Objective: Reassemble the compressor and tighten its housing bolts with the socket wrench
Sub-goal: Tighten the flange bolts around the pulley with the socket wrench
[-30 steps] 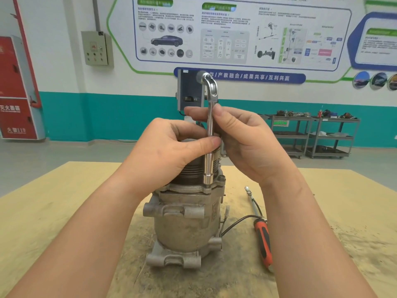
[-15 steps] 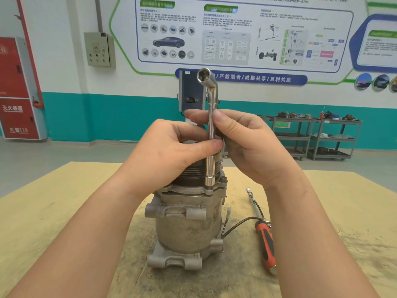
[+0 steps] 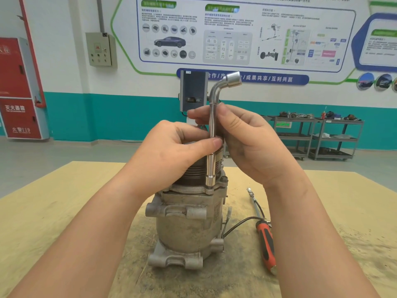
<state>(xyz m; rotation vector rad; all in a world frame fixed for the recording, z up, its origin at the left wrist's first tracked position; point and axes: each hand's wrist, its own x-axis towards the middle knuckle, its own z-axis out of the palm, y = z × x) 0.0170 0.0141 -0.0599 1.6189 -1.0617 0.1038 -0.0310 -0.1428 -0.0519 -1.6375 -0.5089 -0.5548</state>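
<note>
Socket wrench (image 3: 211, 134) upright on compressor (image 3: 189, 214) bolt, shaft pinched between fingers of both hands.

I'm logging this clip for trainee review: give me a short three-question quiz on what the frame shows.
1. True or false: the L-shaped socket wrench lies flat on the workbench.
2. Which hands hold the wrench shaft? A) left only B) right only C) both
3. Fill in: the orange-handled screwdriver lies to the compressor's ____ side.

Key:
1. False; it stands upright, lower socket on a housing bolt of the compressor.
2. C; left hand and right hand each pinch it.
3. Right.
</note>
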